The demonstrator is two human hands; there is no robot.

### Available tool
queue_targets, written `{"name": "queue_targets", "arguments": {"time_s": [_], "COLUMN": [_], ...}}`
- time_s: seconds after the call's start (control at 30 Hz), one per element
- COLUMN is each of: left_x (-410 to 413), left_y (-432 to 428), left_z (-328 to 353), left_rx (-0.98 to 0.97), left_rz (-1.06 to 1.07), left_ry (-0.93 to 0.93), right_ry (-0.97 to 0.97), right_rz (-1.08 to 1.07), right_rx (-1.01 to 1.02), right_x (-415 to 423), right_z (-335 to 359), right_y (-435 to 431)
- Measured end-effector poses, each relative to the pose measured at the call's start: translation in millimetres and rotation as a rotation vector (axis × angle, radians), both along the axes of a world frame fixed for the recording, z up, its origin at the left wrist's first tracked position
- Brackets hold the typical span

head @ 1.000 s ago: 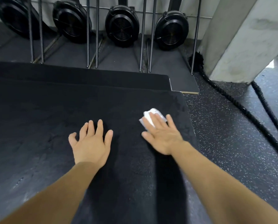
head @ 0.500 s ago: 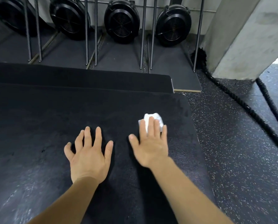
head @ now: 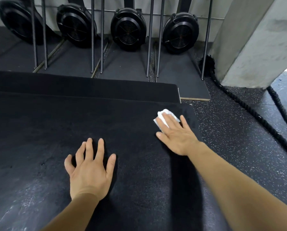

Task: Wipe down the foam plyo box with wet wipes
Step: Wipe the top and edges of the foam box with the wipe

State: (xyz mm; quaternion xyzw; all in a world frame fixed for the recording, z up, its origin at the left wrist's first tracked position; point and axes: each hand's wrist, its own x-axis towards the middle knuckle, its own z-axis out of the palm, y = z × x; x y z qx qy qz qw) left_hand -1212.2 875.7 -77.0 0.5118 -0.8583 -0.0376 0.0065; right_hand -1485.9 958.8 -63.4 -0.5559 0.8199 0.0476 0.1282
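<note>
R hand point(head: 176, 137) flat, fingers straight, pressing the wipe point(head: 164, 117) onto the box point(head: 56, 130) top near its far right corner, center-right of frame. L hand point(head: 91, 170) spread, braced on the top, lower center. Risk, prob: wipe is bunched & close to the edge, so a hard push could run it off onto the floor point(head: 239, 155). Rope point(head: 249, 112) lies at right, fans point(head: 128, 29) & poles point(head: 149, 47) along the top; nothing blocks the stroke.

Head view, angled down (close) over box point(head: 39, 130)

gym: rowing machines point(head: 128, 29), battle rope point(head: 249, 110)
</note>
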Motion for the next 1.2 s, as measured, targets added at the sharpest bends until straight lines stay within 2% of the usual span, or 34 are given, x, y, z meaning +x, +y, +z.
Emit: {"name": "queue_targets", "arguments": {"time_s": [0.17, 0.27, 0.33, 0.47, 0.57, 0.73, 0.97, 1.2], "left_x": [0.1, -0.1, -0.6, -0.9, -2.1, -2.5, -3.8, -3.2], "left_y": [0.0, -0.1, 0.6, 1.5, 2.4, 2.4, 0.9, -1.2], "left_z": [-0.1, -0.9, -0.7, -0.1, 0.1, 0.4, -0.4, -3.8], "left_rx": [0.005, 0.003, -0.001, -0.002, 0.008, -0.002, 0.005, 0.016], "left_rz": [-0.002, -0.004, -0.003, -0.003, 0.000, 0.006, 0.008, 0.002], "left_ry": [0.010, 0.014, 0.021, 0.025, 0.037, 0.027, 0.027, 0.033], "right_ry": [-0.023, -0.051, -0.052, -0.053, -0.127, -0.130, -0.049, -0.021], "right_rz": [-0.228, -0.398, -0.440, -0.290, -0.123, 0.061, -0.284, -0.508], "right_rx": [0.055, 0.076, 0.072, 0.045, 0.030, -0.039, 0.033, 0.084], "right_x": [-23.5, -5.0, 20.0, 82.3, 117.8, 83.3, -15.6, -7.0], "right_z": [1.9, 3.3, 3.4, -0.7, -3.9, 2.7, 0.9, 0.6], "right_y": [-5.5, -21.4, -32.3, -47.7, -63.5, -83.7, -69.4, -92.6]}}
